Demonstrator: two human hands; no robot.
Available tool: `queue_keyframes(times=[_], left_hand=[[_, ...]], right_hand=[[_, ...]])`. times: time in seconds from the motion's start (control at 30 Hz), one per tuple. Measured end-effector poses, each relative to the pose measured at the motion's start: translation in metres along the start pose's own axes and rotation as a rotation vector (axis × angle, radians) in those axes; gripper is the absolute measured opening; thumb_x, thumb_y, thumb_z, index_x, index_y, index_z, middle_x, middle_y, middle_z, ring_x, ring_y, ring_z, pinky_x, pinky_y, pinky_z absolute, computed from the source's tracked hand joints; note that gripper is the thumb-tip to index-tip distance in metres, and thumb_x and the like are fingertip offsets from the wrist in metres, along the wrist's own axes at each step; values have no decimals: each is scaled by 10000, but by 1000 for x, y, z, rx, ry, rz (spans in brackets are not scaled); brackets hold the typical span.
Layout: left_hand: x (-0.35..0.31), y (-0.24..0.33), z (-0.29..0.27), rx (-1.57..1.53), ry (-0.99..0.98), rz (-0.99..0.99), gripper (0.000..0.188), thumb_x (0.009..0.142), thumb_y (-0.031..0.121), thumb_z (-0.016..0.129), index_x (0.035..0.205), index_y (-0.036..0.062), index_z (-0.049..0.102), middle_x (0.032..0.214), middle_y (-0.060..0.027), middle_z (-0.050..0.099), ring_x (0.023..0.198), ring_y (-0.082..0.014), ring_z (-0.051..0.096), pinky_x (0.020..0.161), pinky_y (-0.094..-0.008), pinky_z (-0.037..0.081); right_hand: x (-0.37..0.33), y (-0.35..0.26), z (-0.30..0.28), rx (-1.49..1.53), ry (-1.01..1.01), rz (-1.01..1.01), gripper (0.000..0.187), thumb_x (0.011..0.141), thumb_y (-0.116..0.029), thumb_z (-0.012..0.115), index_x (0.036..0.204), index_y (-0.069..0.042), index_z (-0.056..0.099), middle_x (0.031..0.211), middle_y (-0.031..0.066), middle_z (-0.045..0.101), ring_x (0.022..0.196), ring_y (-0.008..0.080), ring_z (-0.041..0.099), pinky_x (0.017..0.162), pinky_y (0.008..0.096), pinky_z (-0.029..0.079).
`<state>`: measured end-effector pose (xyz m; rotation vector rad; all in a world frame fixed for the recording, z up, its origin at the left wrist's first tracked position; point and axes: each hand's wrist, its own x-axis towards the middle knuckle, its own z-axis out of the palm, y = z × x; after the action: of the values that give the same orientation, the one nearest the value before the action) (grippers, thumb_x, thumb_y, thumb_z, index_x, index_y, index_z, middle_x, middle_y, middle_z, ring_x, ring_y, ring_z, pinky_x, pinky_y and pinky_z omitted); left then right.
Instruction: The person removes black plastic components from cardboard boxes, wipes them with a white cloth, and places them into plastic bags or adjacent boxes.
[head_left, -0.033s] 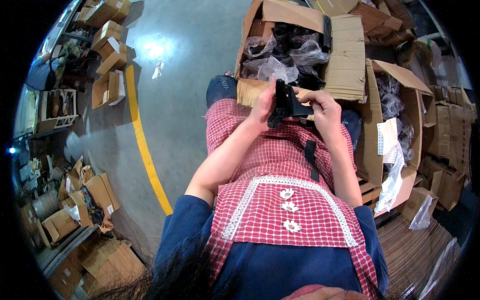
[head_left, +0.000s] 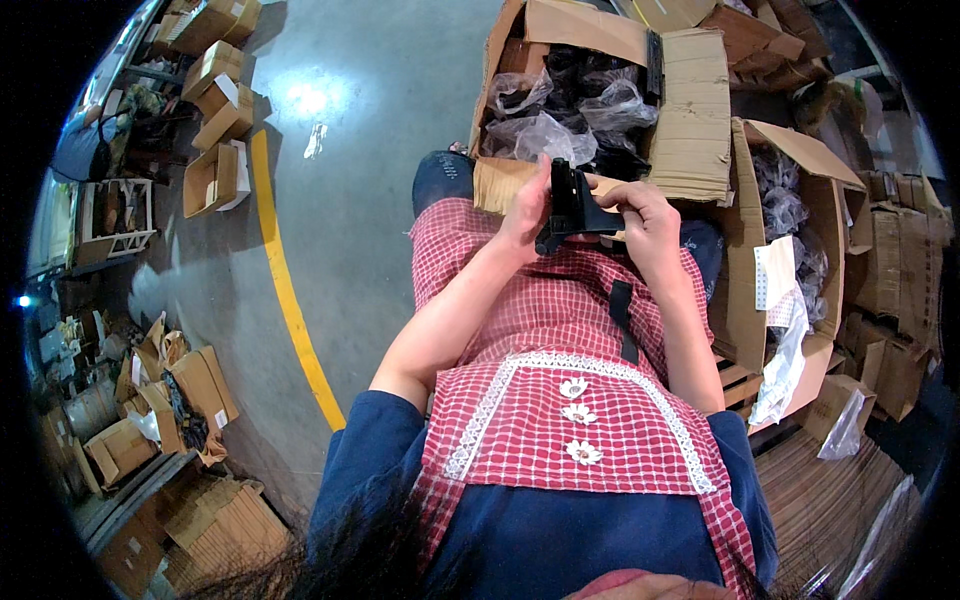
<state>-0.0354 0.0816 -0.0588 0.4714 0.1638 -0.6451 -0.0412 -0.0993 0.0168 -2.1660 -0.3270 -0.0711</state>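
Over my lap I hold a black angular part, plastic-looking with a flat upright piece and a bracket-like edge (head_left: 570, 212). My left hand (head_left: 526, 212) is closed on its left side, palm against the upright piece. From the right, my right hand (head_left: 648, 220) pinches the part's right edge with thumb and curled fingers. Just beyond my hands stands an open cardboard box (head_left: 690, 120) holding black pieces wrapped in clear plastic bags (head_left: 545, 135). A black strap (head_left: 622, 318) lies on my red checked apron (head_left: 540, 330).
At my right stands another open cardboard box (head_left: 743, 250) with bagged pieces and a white plastic sheet (head_left: 785, 350) hanging over its edge. Flattened cardboard (head_left: 850, 510) is stacked at lower right. Left, a yellow line (head_left: 285, 280) crosses the grey floor; several cartons (head_left: 215, 180) sit beyond it.
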Motion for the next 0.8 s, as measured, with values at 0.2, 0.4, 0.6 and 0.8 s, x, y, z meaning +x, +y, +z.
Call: queue_keyframes(times=[0.2,0.4,0.6,0.8], left_hand=[[5,1,-5,-141,48,-4,769,961,663,357,1239,-31,538,1113,-186,648,1030,-302,641,933,-442,518],[4,-3,7,54,-59,89,738,983,627,356,1257,-36,530,1149,-157,644,1026,-256,647,945,-400,521],[2,1,1,42,22,22,442,843,77,623,1268,10,519,1172,-119,628,1055,-239,641,907,-399,559],[2,9,-8,125,98,101,446,907,133,599,1325,34,476,1259,-124,570,1140,-245,596,892,-408,567]], right_hand=[[-1,-9,4,-88,15,-153,225,791,144,517,882,-7,657,868,111,668,833,269,629,755,336,498],[10,3,13,-138,1,-14,239,743,122,515,883,-27,638,955,112,693,969,310,622,828,388,473],[19,19,18,-32,49,-36,196,834,30,568,979,-45,676,1029,123,673,1008,307,612,881,384,472],[15,23,-10,46,-250,41,307,813,-114,713,1109,-43,671,1073,132,670,1051,284,622,910,369,482]])
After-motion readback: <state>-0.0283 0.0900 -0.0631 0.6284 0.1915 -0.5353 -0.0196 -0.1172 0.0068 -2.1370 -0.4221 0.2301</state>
